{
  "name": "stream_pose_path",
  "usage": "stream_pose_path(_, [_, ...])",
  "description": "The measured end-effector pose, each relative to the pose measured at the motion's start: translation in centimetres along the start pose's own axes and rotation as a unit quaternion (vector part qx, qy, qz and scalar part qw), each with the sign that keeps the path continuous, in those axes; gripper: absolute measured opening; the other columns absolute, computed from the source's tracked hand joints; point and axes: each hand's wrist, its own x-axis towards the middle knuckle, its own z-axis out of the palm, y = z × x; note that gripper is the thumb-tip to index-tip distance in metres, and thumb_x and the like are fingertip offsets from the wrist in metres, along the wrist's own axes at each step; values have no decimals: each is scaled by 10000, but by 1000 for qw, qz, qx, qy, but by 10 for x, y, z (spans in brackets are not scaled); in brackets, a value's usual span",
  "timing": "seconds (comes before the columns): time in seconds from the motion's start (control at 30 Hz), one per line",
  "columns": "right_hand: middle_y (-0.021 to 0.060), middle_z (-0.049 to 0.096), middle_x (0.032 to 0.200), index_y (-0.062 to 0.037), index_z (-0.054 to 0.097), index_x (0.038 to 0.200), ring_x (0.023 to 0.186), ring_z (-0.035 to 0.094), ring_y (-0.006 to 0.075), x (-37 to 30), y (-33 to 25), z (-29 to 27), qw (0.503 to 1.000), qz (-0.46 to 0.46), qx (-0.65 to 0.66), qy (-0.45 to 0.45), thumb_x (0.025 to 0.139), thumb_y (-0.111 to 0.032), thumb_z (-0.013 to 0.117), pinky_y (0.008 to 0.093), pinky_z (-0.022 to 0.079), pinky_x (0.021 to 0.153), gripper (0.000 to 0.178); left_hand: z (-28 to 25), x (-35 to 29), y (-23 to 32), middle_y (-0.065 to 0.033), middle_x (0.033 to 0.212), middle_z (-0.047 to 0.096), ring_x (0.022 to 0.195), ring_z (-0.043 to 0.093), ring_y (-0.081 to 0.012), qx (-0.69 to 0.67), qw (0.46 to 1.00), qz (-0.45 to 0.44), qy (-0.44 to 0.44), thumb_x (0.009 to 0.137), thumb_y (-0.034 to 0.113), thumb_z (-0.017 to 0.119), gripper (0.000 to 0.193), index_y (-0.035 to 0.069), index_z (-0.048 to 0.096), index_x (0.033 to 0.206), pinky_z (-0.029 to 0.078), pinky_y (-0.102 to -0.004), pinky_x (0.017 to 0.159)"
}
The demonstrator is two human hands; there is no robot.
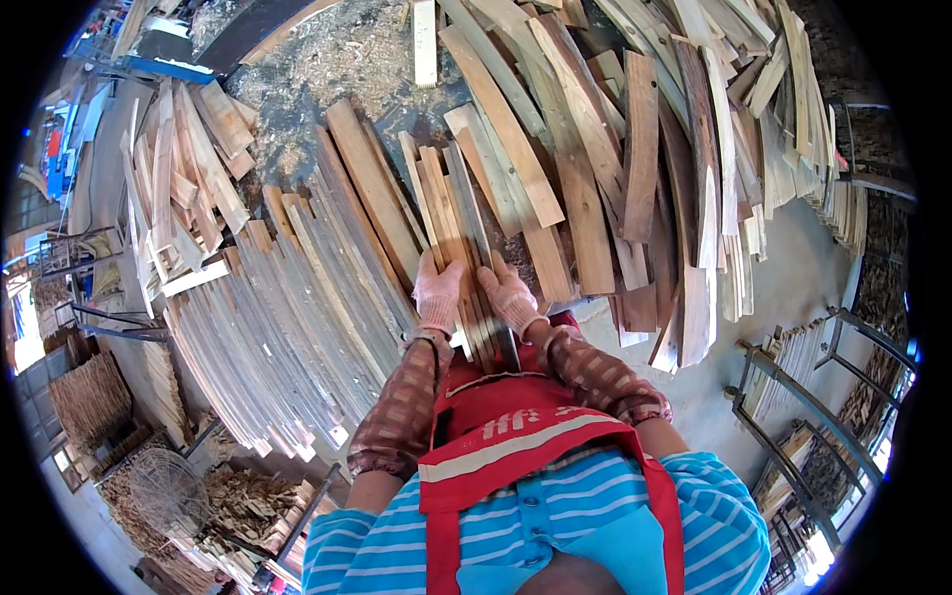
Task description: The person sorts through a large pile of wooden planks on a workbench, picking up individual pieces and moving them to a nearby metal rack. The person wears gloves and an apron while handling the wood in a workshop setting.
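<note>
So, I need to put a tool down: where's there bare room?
The sawdust-littered patch between the short boards and pale strip is board-free. Grey floor shows between the right-hand boards and metal frame. Crowded: around the left hand and right hand, with narrow strips packed leftward.

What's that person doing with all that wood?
Someone in a red apron has their gloved left hand and right hand at either side of a few narrow wooden strips. More strips lie side by side in a row to the left, and looser boards are heaped to the right.
</note>
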Motion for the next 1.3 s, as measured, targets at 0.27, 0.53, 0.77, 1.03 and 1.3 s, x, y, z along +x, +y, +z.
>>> stream_pose_path(0.27, [266,456,1490,-104,530,1442,1295,527,460,14,-17,-40,988,-104,-116,5,920,-537,594,490,443,1089,682,-18,9,23,-152,1168,720,1048,665,-244,63,991,-64,-99,851,235,710,632,-26,560,1407,516,-357,910])
stream_pose_path(0.53, [252,503,1467,-78,537,1451,1295,551,403,5,-23,-58,996,-57,-62,-18,959,-507,588,431,429,1108,655,-22,36,-28,-154,1279,683,1159,649,-295,-30,974,-35,-224,900,106,544,552,20,524,1444,483,-392,1005])
stream_pose_path(0.77, [177,711,1234,-35,598,1376,1148,662,249,14,21,-41,976,-65,185,-92,963,-341,639,339,491,976,516,-46,20,27,-218,1353,634,1282,589,-384,445,858,134,-218,892,203,550,627,51,454,1493,473,-464,1067])
stream_pose_path(1.03, [228,690,1214,-80,612,1365,1149,656,357,-2,-17,-48,988,-69,-139,11,976,-372,599,389,507,994,487,-58,43,8,-173,1063,714,1019,703,-348,617,640,371,-269,822,170,608,394,14,674,1177,556,-510,829])
stream_pose_path(1.3, [217,702,1141,-83,643,1234,1048,673,421,-4,-41,-72,979,-17,-202,22,973,-379,564,501,546,897,402,-40,44,28,-91,934,769,912,720,-277,749,449,387,-296,820,249,644,236,140,815,939,492,-474,732])
